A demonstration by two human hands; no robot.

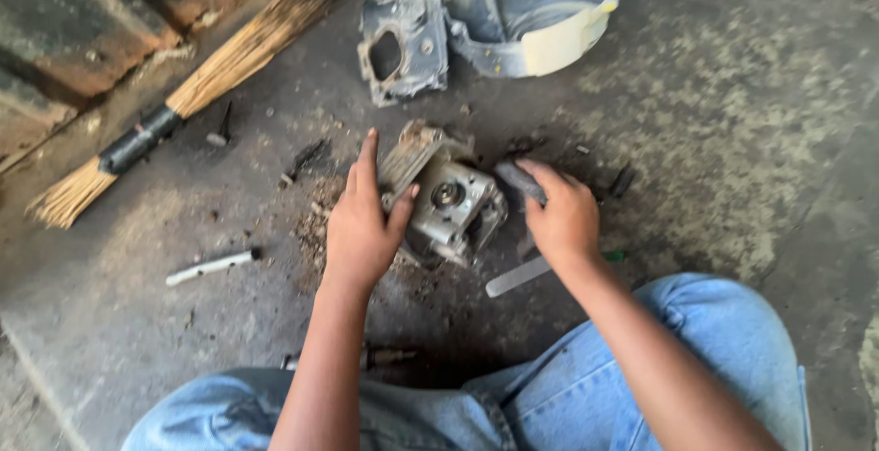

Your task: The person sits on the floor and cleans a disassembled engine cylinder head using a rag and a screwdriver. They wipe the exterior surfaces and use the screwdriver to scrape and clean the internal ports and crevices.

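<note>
Gripping the small metal engine block point(446, 202) on the concrete floor point(732, 121), the left hand point(362, 227) has its thumb hooked over the block's near face and its fingers stretched up along the left side, so it is partly closed around the part. The block sits dead centre, tilted, with a round bore showing on its pale grey face. The right hand point(560, 213) is curled round a dark, blurred tool point(518, 179) that points in at the block's right edge; whether the tip touches is too smeared to tell. Just below that hand lies a flat pale metal strip point(518, 276), part hidden under the wrist. Up top, well apart from the block, rest a grimy cover plate point(401, 44) with a square opening and, touching it, a curved grey housing point(531, 13) with a cream rim. A straw broom point(215, 71) stretches across the upper left. A white stick point(211, 267) lies alone to the left. Blue jeans point(723, 341) fill the bottom edge.
</note>
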